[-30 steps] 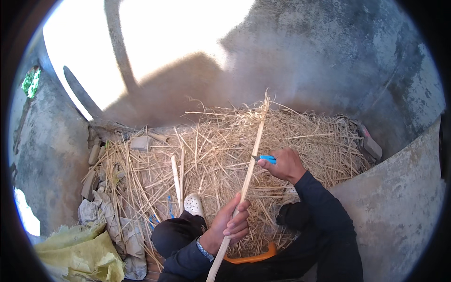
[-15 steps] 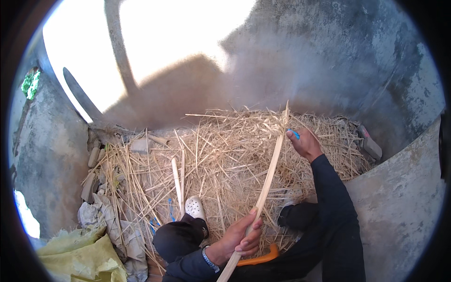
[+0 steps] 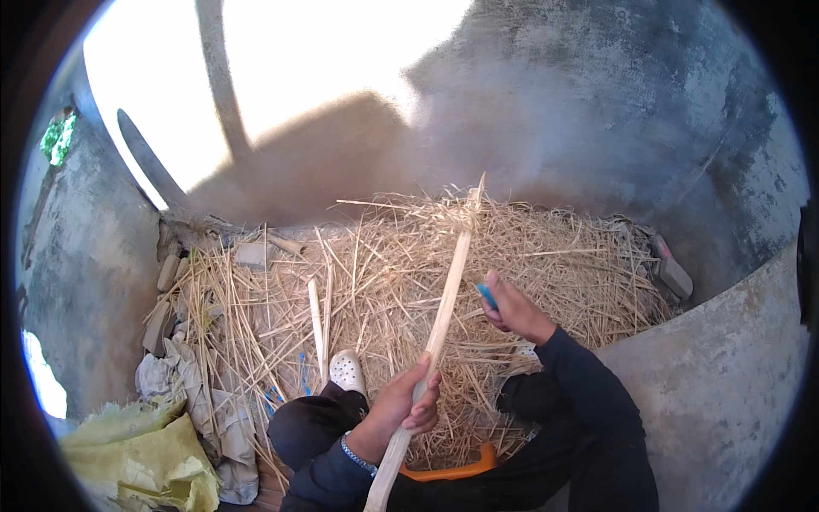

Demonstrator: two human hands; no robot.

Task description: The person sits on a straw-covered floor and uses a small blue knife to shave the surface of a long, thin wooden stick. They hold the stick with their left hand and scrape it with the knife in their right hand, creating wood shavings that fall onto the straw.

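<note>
My left hand (image 3: 399,408) is clamped around a long pale stick (image 3: 444,299). My right hand (image 3: 516,309) grips a blue-handled tool (image 3: 486,295) just beside it, over the straw (image 3: 384,282).

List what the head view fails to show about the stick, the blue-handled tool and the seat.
- Blue-handled tool: its working end is hidden by the right hand and the stick; its kind cannot be told.
- Stick: the lower end is cut off by the bottom edge, below the left hand.
- Orange seat: mostly covered by the person's dark trousers.
- Top left: overexposed sunlight washes out the ground.
</note>
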